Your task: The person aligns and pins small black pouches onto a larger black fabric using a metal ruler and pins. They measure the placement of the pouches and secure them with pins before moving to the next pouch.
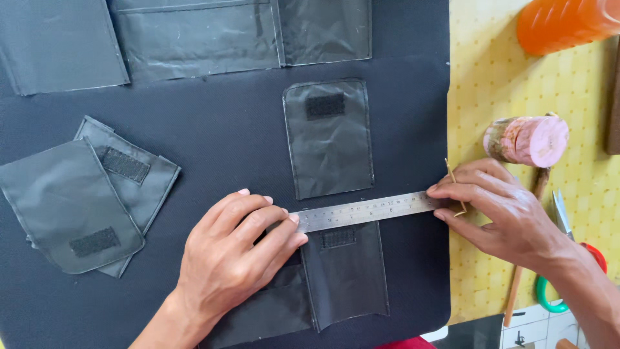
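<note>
Both hands work a steel ruler point(365, 211) lying across a dark fabric pocket piece point(345, 274). Left hand point(236, 255) presses flat, fingers spread, on the ruler's near end; right hand point(494, 210) pinches a thin brass-coloured tool point(456, 190) at the ruler's far end, by the black mat's edge point(445, 129). Its long axis runs from hand to hand, tilted slightly upward toward the right one. Beyond the ruler lies another pocket piece point(329, 139); outside the left hand, two stacked pieces point(84, 200). Past the right hand, on the yellow tabletop point(491, 77), rest a pink-headed mallet point(526, 141) and scissors point(568, 258).
</note>
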